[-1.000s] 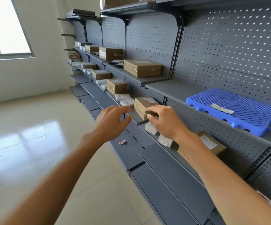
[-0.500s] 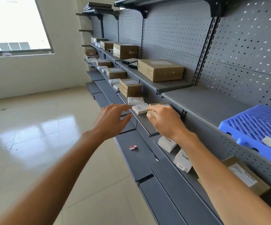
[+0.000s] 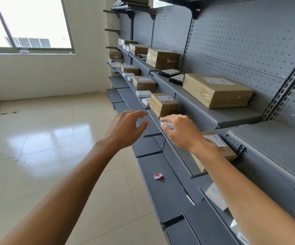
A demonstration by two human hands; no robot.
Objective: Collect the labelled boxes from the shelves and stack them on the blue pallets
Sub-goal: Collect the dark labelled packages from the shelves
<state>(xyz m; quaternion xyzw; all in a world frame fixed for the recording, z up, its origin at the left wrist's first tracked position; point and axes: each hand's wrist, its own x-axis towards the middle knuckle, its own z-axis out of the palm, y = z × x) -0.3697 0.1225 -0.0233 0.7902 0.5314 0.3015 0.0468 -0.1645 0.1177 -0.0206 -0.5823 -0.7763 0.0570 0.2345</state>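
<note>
A: Where's the box?
B: Small white box sits on the middle shelf, at its front edge, just in front of a brown labelled box. Right hand is on it, fingers curled over the top and pinching it.
A: Left?
B: Left hand hovers beside the shelf edge, fingers spread and relaxed, holding nothing, not touching the white box.
A: Other stock?
B: Labelled brown box under the right wrist, same shelf, partly hidden by the arm. Large flat brown box on the upper shelf, to the right. More brown and white boxes run along both shelves toward the far wall; labels too blurred to read.
A: Anything else?
B: Small red-and-white scrap on the lower shelf. Pegboard backing behind. Window top left, tiled floor below.
</note>
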